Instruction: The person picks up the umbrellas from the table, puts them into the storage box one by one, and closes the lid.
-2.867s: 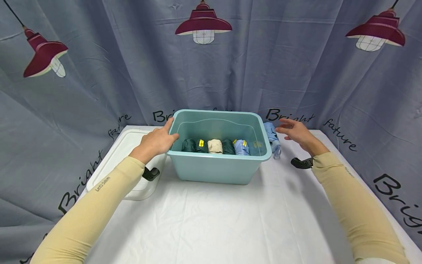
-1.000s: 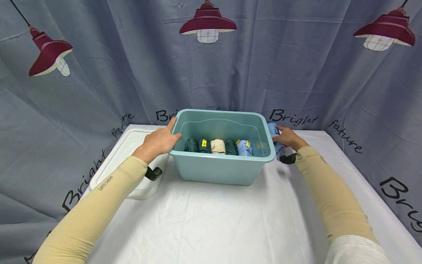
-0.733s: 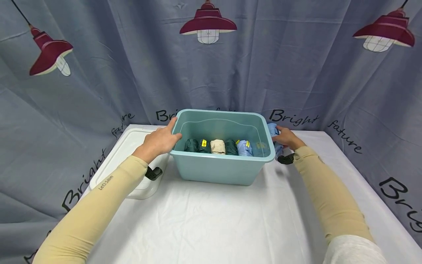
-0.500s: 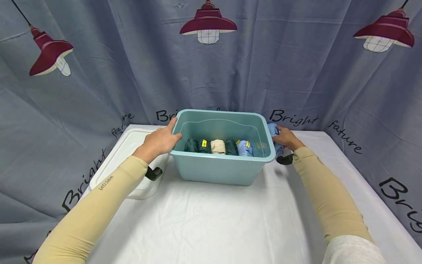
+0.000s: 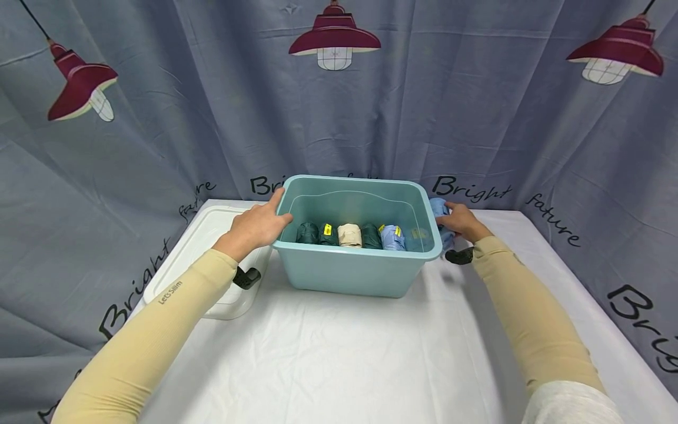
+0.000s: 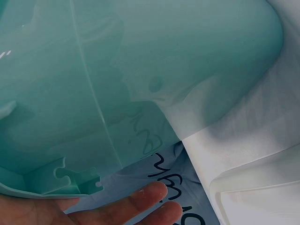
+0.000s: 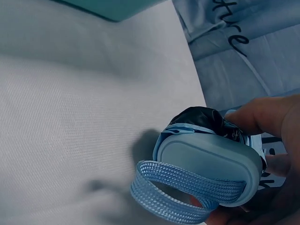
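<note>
In the head view my left hand [image 5: 253, 228] rests on the left rim of a teal plastic storage bin [image 5: 349, 271]. The left wrist view shows straight fingers [image 6: 140, 199] outside the bin wall. To the bin's right, my right hand [image 5: 462, 221] grips a light blue folding umbrella [image 5: 438, 207], partly hidden by the hand and bin. Its oval handle end [image 7: 206, 161] and woven wrist strap [image 7: 173, 187] face the right wrist camera. Several rolled bundles line the bin floor: dark green bundles [image 5: 307, 234], a beige one [image 5: 349, 235] and a light blue one [image 5: 393, 238].
A white lid [image 5: 212, 253] lies flat on the table left of the bin, under my left forearm. White cloth [image 5: 339, 353] covers the table. A grey-blue curtain [image 5: 339, 129] with printed lamps closes off the back and sides.
Since the oldest frame, my right hand has moved left onto the umbrella and gripped it. Over the last second it has barely shifted. My left hand has stayed at the bin rim.
</note>
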`<action>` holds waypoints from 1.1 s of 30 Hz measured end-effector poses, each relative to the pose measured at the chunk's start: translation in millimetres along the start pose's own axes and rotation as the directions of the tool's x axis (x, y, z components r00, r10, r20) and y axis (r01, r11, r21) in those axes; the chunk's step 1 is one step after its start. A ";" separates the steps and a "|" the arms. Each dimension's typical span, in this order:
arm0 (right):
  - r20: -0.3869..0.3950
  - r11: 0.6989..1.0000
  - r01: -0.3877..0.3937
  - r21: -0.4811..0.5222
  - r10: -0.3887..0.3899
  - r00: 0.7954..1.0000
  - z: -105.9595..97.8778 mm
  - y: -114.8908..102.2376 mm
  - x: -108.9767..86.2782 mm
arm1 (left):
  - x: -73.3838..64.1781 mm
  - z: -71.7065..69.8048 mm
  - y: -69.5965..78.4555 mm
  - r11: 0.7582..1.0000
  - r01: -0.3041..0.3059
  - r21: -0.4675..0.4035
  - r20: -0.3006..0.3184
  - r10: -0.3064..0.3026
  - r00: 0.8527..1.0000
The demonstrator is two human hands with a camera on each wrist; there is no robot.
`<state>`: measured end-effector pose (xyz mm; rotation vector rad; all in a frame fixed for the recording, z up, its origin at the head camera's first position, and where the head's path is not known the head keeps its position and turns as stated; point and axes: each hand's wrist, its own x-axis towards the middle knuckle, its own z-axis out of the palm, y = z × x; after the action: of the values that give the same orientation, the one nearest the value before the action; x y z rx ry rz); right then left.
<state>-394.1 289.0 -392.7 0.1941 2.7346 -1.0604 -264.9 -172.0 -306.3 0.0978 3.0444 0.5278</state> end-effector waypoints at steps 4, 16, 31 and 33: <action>-0.001 1.000 0.013 0.013 -0.013 1.000 -3.0 -2.9 -4.4 | 0.2 0.3 -0.1 1.000 -0.003 0.002 0.000 0.003 1.000; 0.025 0.998 0.035 0.044 -0.037 0.999 -17.2 -17.8 -16.1 | 1.2 -0.1 -1.2 1.000 0.000 -0.003 0.008 0.000 1.000; 0.005 0.998 0.068 0.014 -0.068 0.998 -33.6 -34.4 -34.3 | 0.6 0.7 -1.4 1.000 -0.009 -0.006 0.013 0.010 1.000; 0.009 0.997 0.076 0.014 -0.076 0.997 -35.6 -38.2 -38.2 | 0.9 0.8 -1.6 1.000 -0.012 -0.006 0.014 0.012 1.000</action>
<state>-369.4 283.2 -333.1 0.0870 2.7471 -1.0968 -265.8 -173.1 -307.7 0.1187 3.0300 0.5344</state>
